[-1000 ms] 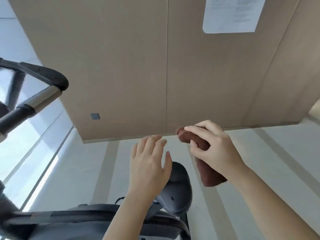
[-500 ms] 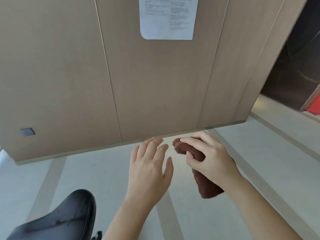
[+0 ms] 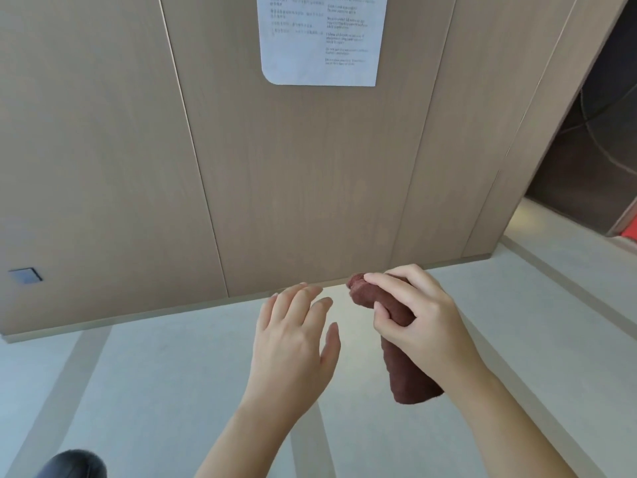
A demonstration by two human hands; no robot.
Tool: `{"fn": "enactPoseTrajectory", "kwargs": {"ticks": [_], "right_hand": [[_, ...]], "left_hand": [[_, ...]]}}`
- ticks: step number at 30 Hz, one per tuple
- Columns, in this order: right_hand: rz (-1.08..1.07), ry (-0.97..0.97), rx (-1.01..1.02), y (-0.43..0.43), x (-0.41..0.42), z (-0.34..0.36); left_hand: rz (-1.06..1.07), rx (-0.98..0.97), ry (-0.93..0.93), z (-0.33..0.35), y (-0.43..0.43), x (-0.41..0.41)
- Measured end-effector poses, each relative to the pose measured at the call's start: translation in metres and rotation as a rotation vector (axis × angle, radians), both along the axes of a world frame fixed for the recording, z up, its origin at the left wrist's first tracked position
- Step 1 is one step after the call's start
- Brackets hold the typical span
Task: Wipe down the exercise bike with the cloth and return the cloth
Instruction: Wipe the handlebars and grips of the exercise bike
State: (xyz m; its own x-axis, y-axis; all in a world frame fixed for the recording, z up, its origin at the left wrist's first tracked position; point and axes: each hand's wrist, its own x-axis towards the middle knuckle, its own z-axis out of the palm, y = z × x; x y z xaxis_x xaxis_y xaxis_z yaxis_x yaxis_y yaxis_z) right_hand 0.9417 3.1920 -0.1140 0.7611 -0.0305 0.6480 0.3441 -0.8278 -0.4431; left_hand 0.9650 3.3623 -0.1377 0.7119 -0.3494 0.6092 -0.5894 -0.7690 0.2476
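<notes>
My right hand grips a rolled dark red-brown cloth, fingers and thumb curled round its upper part; the lower end hangs free below the palm. My left hand hovers just left of the cloth with fingers straight and spread, holding nothing and apart from the cloth. Of the exercise bike only the black saddle's tip shows, at the bottom left corner.
A beige wood-panelled wall stands straight ahead with a white printed notice stuck high on it and a small grey socket plate low on the left. A dark doorway opens at the right. Pale striped floor lies below.
The view has swung right, away from the bike: handlebar and frame have left the picture and the saddle has slid to the bottom left corner. Both hands keep the same pose with the cloth.
</notes>
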Motion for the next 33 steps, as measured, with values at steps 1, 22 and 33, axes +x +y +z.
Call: {"fn": "enactPoseTrajectory", "kwargs": {"ticks": [1, 22, 33], "right_hand": [[0.007, -0.006, 0.001, 0.0, 0.014, -0.001], [0.554, -0.073, 0.059, 0.197, 0.383, 0.015], [0.956, -0.061, 0.131, 0.348, 0.528, 0.018]], "left_hand": [[0.008, -0.004, 0.001, -0.002, 0.0, 0.013], [0.535, -0.099, -0.057, 0.005, 0.187, 0.3], [0.967, -0.036, -0.091, 0.011, 0.302, 0.387]]}}
